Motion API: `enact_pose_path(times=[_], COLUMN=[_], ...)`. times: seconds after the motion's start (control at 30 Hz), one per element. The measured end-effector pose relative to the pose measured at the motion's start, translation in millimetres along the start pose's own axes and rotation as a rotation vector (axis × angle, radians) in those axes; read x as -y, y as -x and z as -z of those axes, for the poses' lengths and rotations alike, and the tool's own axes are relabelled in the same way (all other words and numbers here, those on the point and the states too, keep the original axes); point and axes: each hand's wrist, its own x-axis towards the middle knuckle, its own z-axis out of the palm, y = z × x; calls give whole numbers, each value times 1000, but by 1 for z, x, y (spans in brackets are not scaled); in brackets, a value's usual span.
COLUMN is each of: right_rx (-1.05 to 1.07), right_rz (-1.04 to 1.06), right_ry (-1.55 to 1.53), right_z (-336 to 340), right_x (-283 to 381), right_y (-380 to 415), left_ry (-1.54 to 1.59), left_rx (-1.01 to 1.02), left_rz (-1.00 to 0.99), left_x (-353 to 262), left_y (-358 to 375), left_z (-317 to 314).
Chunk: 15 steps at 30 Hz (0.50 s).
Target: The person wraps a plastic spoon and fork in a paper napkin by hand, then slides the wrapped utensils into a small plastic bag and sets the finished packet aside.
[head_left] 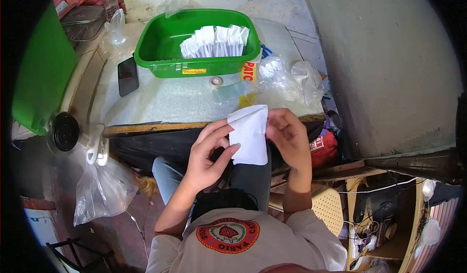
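Observation:
A white paper napkin (249, 136) with an embossed edge is held up over my lap, just in front of the table edge. My left hand (206, 156) grips its left side, thumb in front and fingers partly behind the sheet. At the upper right corner, my right hand (289, 134) has its fingers curled against the napkin's edge, with some fingertips hidden. Beyond my hands a green plastic basin (165, 63) stands on the table, and a row of folded white napkins (219, 42) leans inside it.
On the table (155, 102) lie a phone (128, 76), a tape roll (215, 81), a clear plastic sleeve (231, 92) and clear plastic bags (287, 78). A knotted plastic bag (104, 190) hangs at the left. A grey wall (384, 68) stands close on the right.

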Motion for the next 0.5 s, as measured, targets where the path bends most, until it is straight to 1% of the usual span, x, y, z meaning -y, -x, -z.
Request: enact_pose_path(times=[0.03,0.07,0.1,0.17,0.23,0.3,0.43,0.5], right_rx=[28,67,70,82,87,38,74,107], right_rz=[-14,-78,-75,-96,-55,81,40,102], right_ry=[25,100,98,20,-37,-95,-82,-12], right_z=[-3,1,-2,-9,-15,-22,-18,-17], right_x=[0,-3,-5,-8,-14,-14,-13,-15], right_y=[4,10,14,20,23,25,29,28], left_ry=[-3,14,29,27,29,61,135,143], left_rx=[0,-41,-83,-90,-91,-87,-108,-107], left_rz=[-3,3,11,12,14,50,76,76], left_x=[0,0,0,4,4,3,7,8], left_y=[1,2,2,4,5,4,7,7], left_z=[0,-1,0,1,2,2,1,2])
